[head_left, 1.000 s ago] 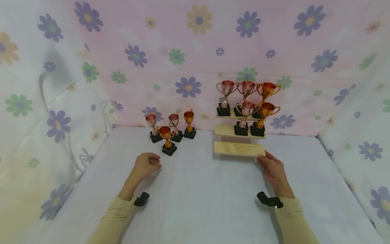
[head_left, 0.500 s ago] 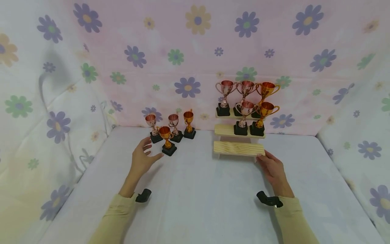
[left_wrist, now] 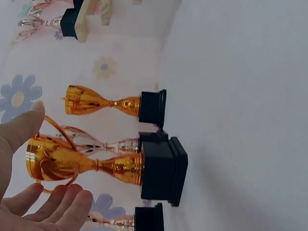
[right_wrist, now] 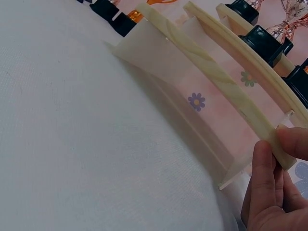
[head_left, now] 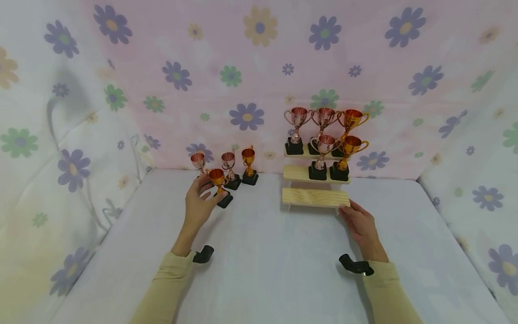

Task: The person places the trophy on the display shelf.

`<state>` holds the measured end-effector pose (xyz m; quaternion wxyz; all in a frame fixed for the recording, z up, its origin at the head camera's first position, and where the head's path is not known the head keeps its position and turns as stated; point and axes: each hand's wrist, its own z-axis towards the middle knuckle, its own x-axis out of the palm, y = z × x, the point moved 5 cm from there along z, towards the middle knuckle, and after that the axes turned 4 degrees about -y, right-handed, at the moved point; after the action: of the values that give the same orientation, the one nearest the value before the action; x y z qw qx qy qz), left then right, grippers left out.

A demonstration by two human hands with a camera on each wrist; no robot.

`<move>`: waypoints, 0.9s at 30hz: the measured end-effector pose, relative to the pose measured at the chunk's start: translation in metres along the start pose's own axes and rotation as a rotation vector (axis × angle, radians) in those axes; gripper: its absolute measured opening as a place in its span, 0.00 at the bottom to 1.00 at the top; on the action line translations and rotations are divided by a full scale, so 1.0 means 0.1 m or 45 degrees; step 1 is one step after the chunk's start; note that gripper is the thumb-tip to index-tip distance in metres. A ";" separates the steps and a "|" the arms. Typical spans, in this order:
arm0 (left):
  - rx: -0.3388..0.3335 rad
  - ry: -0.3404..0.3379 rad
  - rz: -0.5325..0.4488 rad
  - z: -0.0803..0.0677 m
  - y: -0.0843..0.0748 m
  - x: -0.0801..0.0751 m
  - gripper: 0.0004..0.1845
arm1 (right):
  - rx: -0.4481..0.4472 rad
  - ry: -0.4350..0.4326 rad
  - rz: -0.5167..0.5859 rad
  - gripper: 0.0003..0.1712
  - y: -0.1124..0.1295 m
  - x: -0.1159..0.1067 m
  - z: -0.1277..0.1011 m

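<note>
The left hand [head_left: 200, 202] is held at the front gold trophy [head_left: 219, 185] on the table [head_left: 267, 261], its fingers [left_wrist: 57, 204] spread around the cup, with no closed grip seen. Three more trophies [head_left: 228, 166] are crowded just behind it. The bottom step [head_left: 315, 197] of the wooden stand is pinched at its right end by the right hand [head_left: 360, 225]. Five trophies [head_left: 325, 146] are kept on the upper steps.
</note>
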<state>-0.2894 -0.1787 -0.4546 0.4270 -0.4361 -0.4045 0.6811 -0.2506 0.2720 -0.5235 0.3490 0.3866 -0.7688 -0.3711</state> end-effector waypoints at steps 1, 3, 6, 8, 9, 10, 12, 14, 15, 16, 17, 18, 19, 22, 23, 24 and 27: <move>0.004 -0.008 -0.022 0.00 -0.01 0.02 0.41 | 0.002 0.000 0.004 0.42 0.00 0.00 0.00; 0.014 -0.026 -0.051 -0.01 -0.02 0.04 0.40 | -0.002 0.001 0.007 0.41 -0.01 -0.01 0.00; 0.030 -0.056 -0.076 -0.01 -0.04 0.08 0.37 | -0.016 0.005 0.014 0.41 0.00 -0.01 0.00; 0.035 -0.085 -0.086 0.01 -0.03 0.10 0.35 | -0.016 0.001 0.016 0.41 -0.01 -0.01 0.00; 0.039 -0.102 -0.087 0.02 -0.02 0.11 0.35 | -0.015 -0.001 0.016 0.41 -0.01 -0.01 0.00; 0.039 -0.117 -0.087 0.03 -0.01 0.12 0.34 | -0.012 -0.004 0.016 0.41 -0.01 -0.01 0.01; 0.039 -0.148 -0.101 0.05 0.02 0.13 0.33 | -0.010 -0.005 0.016 0.41 -0.01 -0.01 0.01; 0.043 -0.179 -0.109 0.08 0.03 0.15 0.33 | -0.011 -0.005 0.018 0.41 -0.01 -0.01 0.01; 0.045 -0.192 -0.114 0.09 0.04 0.16 0.33 | -0.012 -0.006 0.020 0.41 -0.01 0.00 0.01; 0.044 -0.205 -0.120 0.10 0.04 0.17 0.33 | -0.010 -0.008 0.020 0.41 -0.01 -0.01 0.02; 0.044 -0.218 -0.124 0.11 0.05 0.18 0.33 | -0.010 -0.009 0.017 0.40 -0.02 -0.01 0.02; 0.041 -0.229 -0.125 0.12 0.06 0.19 0.34 | -0.009 -0.011 0.013 0.41 -0.02 -0.01 0.03; 0.038 -0.239 -0.125 0.12 0.07 0.20 0.34 | -0.008 -0.014 0.010 0.41 -0.02 -0.01 0.03; 0.027 -0.266 -0.133 0.13 0.10 0.22 0.34 | -0.012 -0.011 0.006 0.41 -0.03 -0.01 0.04; 0.022 -0.272 -0.135 0.14 0.11 0.22 0.34 | -0.014 -0.009 0.008 0.41 -0.03 -0.01 0.04; 0.019 -0.277 -0.143 0.14 0.11 0.22 0.34 | -0.020 -0.007 0.008 0.41 -0.03 -0.01 0.05; 0.008 -0.282 -0.204 0.16 0.14 0.21 0.33 | -0.036 -0.007 0.006 0.41 -0.03 -0.02 0.05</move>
<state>-0.3130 -0.1662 -0.4686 0.4342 -0.3232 -0.4806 0.6900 -0.2529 0.2737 -0.5293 0.3534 0.3787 -0.7653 -0.3822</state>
